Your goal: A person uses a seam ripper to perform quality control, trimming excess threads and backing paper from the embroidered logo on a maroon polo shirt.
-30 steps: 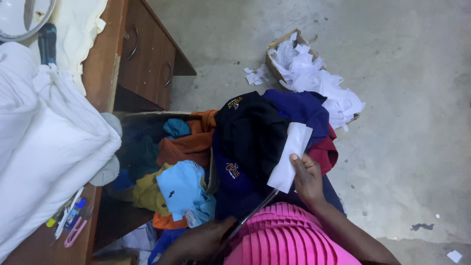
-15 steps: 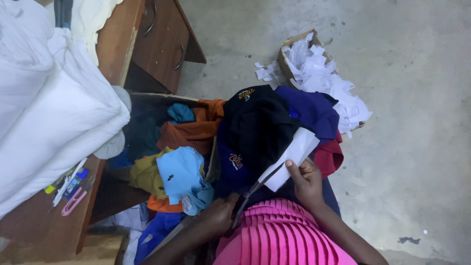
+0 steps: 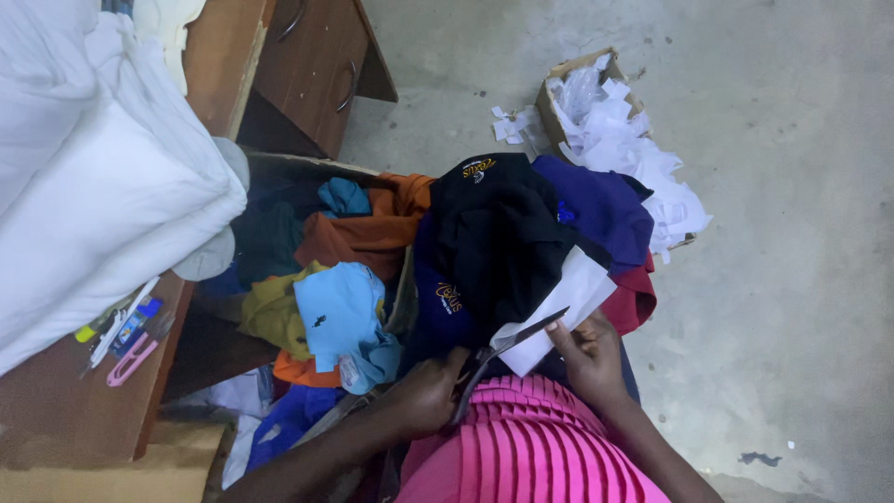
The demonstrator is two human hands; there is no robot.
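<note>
Scissors (image 3: 507, 345) gripped in left hand (image 3: 428, 396), white fabric strip (image 3: 559, 307) pinched by right hand (image 3: 587, 359); grey concrete floor (image 3: 792, 279), wooden desk (image 3: 56, 410)

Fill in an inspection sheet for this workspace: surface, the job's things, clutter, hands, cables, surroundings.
Surface: brown wooden desk at left; grey concrete floor.
Job's things: scissors with blades against a white sheet; dark garments piled on the lap.
Clutter: box of mixed coloured clothes; cardboard box of white scraps; pens and pink snips on the desk; white cloth bundle.
Hands: left hand grips the scissors; right hand holds the sheet.
Cables: nothing seen.
Surroundings: desk drawers; pink pleated skirt.
</note>
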